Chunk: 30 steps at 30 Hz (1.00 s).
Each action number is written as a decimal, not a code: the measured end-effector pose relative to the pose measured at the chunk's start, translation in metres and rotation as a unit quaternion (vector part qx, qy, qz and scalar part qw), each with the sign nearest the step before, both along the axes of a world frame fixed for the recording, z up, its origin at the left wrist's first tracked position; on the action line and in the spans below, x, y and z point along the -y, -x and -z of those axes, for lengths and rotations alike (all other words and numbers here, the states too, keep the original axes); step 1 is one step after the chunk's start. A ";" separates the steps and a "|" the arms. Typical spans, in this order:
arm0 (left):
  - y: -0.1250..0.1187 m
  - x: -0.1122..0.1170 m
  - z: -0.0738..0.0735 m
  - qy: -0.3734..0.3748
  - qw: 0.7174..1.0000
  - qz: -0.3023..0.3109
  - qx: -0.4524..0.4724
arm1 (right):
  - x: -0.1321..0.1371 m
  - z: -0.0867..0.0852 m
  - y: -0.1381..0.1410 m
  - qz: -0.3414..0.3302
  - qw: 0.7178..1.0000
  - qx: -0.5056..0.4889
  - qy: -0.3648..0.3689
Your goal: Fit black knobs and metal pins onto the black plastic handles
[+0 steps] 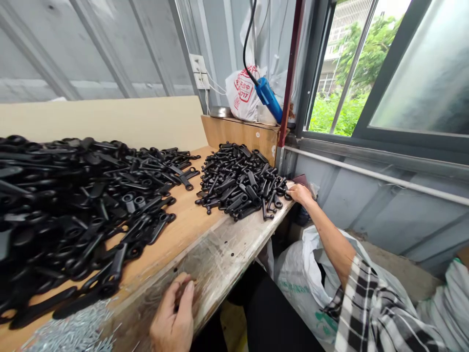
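My left hand (174, 315) is over the worn front edge of the workbench (205, 249), its thumb and fingers curled toward each other. Whatever lies between them, if anything, is too small or hidden to make out. To the right, my right hand (301, 194) reaches to the bench edge at the near corner of a pile of small black crank-like parts (242, 183) with ball ends. Its fingers are bent down against the outermost parts, and their tips are partly hidden. A larger heap of longer black lever-like parts with ring ends (91, 195) covers the left side.
Thin silver pins (78, 330) lie heaped at the lower left. A blue electric tool (269, 100) hangs by its cord beside a white plastic bag (244, 95). Below the bench at the right stands a white woven sack (298, 278). A window (351, 68) is at the upper right.
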<state>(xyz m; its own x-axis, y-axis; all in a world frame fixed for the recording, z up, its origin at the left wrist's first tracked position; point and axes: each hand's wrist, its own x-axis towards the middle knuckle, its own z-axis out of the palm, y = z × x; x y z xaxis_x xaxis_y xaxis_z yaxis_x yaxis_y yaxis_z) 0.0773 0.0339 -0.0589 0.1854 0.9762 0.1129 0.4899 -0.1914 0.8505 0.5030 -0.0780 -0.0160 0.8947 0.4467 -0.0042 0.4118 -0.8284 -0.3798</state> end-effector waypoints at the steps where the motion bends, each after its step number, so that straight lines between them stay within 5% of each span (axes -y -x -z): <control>1: 0.000 0.000 0.001 0.003 1.000 0.000 0.006 | -0.001 -0.001 0.001 -0.004 1.000 0.005 0.013; 8: 0.004 -0.001 0.009 -0.045 0.997 0.000 0.068 | -0.004 -0.015 0.014 -0.013 0.996 0.041 0.074; 12: 0.019 -0.004 -0.002 -0.109 0.990 -0.027 0.086 | -0.006 -0.034 0.041 -0.026 0.992 0.086 0.086; 14: 0.026 -0.006 -0.008 -0.130 0.988 0.005 0.084 | -0.018 -0.042 0.064 -0.065 0.988 0.119 0.079; 18: 0.034 -0.013 -0.011 -0.217 0.968 0.116 0.049 | -0.068 -0.044 0.131 -0.255 0.955 0.150 0.004; 22: 0.035 -0.014 -0.006 -0.304 0.943 0.135 0.024 | -0.132 -0.034 0.213 -0.466 0.876 0.124 -0.014; 25: 0.037 -0.012 -0.002 -0.311 0.942 0.122 0.033 | -0.183 -0.029 0.254 -0.512 0.848 0.136 0.000; 30: 0.038 -0.014 -0.003 -0.297 0.949 0.073 0.078 | -0.261 -0.024 0.269 -0.521 0.842 0.143 0.000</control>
<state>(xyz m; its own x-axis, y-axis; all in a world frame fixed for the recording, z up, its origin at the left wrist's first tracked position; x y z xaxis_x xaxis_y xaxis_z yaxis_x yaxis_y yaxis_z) 0.0391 0.0477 -0.0556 0.2489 0.6972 0.6723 0.2978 -0.7156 0.6318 0.2339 0.1831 0.0077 -0.0181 0.9893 0.1449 0.9892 0.0388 -0.1413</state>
